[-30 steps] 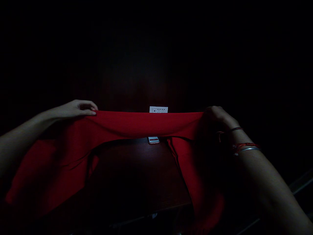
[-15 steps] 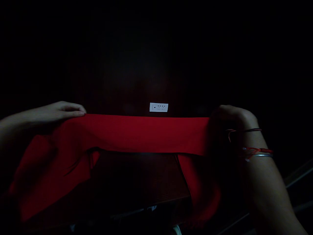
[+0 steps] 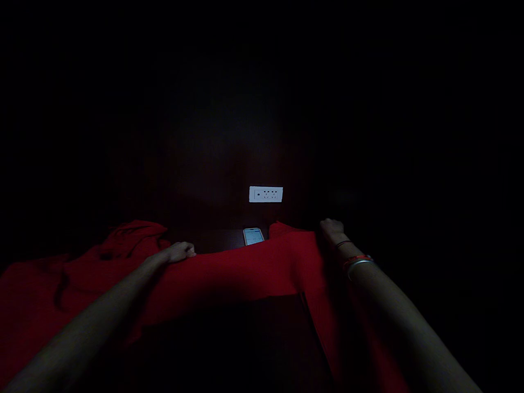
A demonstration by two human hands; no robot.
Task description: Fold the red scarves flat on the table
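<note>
Dim desk (image 3: 219, 238): red cloth (image 3: 237, 273) part spread nr phone (image 3: 254, 237), bunched L of it; L hand (image 3: 180, 251) & R hand (image 3: 332, 227) pinch edge.

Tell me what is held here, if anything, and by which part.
The red cloth, by its far edge: the left hand grips it, and the right hand, partly in shadow, looks closed on it farther right.
</note>
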